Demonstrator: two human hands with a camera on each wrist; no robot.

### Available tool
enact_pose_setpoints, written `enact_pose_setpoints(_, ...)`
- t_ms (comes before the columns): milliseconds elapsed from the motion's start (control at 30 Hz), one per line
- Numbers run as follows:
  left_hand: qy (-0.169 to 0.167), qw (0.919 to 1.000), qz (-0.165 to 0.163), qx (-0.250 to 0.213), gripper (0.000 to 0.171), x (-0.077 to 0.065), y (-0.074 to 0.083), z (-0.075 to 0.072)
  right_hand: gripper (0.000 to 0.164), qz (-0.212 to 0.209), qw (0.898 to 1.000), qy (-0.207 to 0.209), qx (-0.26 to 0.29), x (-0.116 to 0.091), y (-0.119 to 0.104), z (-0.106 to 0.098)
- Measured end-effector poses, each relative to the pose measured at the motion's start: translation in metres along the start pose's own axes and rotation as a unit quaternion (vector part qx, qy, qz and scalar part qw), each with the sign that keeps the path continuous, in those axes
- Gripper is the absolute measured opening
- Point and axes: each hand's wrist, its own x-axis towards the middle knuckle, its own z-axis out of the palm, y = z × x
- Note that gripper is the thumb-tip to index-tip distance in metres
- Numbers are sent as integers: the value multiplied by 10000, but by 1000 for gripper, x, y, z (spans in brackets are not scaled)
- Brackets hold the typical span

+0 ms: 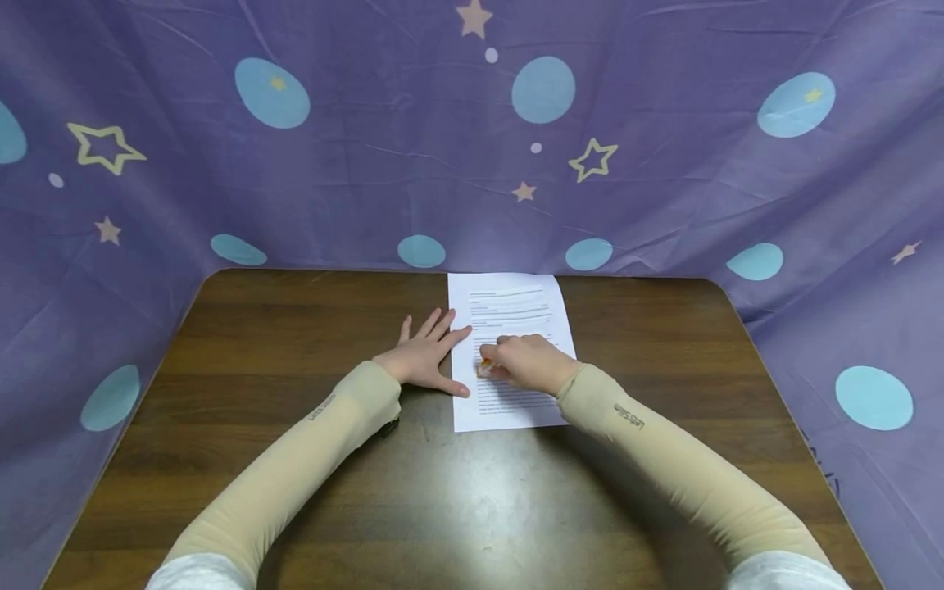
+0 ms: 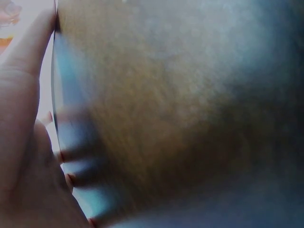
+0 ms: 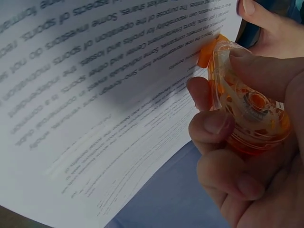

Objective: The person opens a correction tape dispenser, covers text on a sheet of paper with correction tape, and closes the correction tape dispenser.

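Observation:
A printed sheet of paper (image 1: 509, 303) lies on the wooden table, its far end close to the curtain. My left hand (image 1: 424, 358) rests with fingers spread at the sheet's left edge, its thumb and index finger touching the paper. My right hand (image 1: 533, 362) is over the lower middle of the page and grips a clear and orange correction tape (image 3: 249, 102) between thumb and curled fingers. In the right wrist view, the dispenser's orange tip (image 3: 206, 53) is at the printed lines. The head view shows only a small part of the dispenser (image 1: 484, 368).
The brown wooden table (image 1: 310, 508) has rounded far corners. A purple curtain (image 1: 457, 164) with stars and blue dots hangs behind it and at both sides. Light glares off the table in front of the sheet.

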Motion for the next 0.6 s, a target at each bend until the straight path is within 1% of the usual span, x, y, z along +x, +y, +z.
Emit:
enact_pose_setpoints(100, 24, 10000, 2, -29, 121, 2, -2, 2, 17, 15, 10000, 8, 25, -3, 3, 1)
enact_pose_setpoints(200, 13, 10000, -16, -40, 121, 1, -1, 1, 16, 53, 9999, -53, 68, -5, 6, 0)
enact_pose_setpoints(400, 16, 10000, 56, -59, 120, -3, 3, -4, 15, 224, 9995, -145, 155, -13, 14, -1)
enact_pose_setpoints(600, -11, 10000, 46, 30, 117, -5, 6, -6, 15, 375, 9991, -103, 176, -21, 22, 1)
